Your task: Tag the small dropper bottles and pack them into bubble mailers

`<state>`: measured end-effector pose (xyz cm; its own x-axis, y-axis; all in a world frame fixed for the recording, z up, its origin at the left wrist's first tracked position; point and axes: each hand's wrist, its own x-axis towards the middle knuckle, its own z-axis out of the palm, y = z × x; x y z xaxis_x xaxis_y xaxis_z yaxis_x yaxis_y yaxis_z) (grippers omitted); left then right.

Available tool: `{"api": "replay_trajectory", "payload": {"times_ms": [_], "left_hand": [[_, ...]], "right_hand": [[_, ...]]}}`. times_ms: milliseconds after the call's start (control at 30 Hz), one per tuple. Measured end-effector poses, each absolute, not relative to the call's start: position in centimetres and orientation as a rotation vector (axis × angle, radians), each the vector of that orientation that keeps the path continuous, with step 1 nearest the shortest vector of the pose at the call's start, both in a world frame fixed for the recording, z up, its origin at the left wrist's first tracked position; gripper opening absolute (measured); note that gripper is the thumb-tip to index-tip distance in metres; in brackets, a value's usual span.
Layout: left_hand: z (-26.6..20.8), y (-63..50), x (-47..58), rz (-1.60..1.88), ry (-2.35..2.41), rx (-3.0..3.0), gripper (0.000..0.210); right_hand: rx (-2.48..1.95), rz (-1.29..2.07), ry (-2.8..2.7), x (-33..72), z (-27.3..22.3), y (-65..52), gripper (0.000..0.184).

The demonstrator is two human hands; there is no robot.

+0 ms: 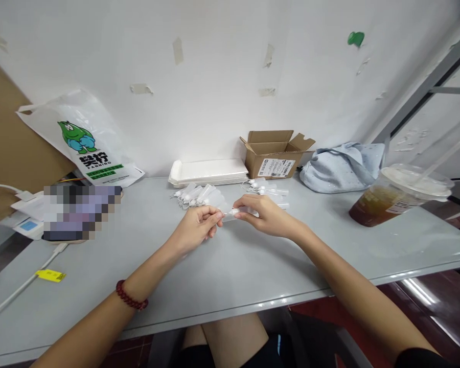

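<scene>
Over the middle of the desk, my left hand (201, 225) and my right hand (262, 212) meet at one small translucent plastic tube with a white cap (233, 211). The right thumb and fingers grip it near the cap, partly covering its body. My left thumb and forefinger pinch at its thin left end; whether they hold a cord or the tip is too small to tell. Just behind the left hand lies a pile of similar white-capped tubes (201, 195), some with thin loops. Beyond the right hand, more such tubes (270, 190) lie in a looser group.
A stack of flat white boxes (210, 171) and an open cardboard box (274, 159) stand along the wall. To the right are a grey-blue cloth bundle (341, 166) and a drink cup (391, 197). Leftward sit a plastic bag (94, 138), a blurred phone (82, 212) and a cable (21, 283).
</scene>
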<state>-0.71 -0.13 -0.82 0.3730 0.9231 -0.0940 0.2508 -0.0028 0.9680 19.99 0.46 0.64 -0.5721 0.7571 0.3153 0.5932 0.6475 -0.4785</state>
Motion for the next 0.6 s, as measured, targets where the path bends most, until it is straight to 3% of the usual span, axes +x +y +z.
{"api": "replay_trajectory", "payload": {"times_ms": [600], "left_hand": [[-0.94,-0.17,-0.77,0.72,1.069,1.514,0.028]], "right_hand": [[-1.06,0.494,-2.379,20.15,1.0,0.32,0.011]]}}
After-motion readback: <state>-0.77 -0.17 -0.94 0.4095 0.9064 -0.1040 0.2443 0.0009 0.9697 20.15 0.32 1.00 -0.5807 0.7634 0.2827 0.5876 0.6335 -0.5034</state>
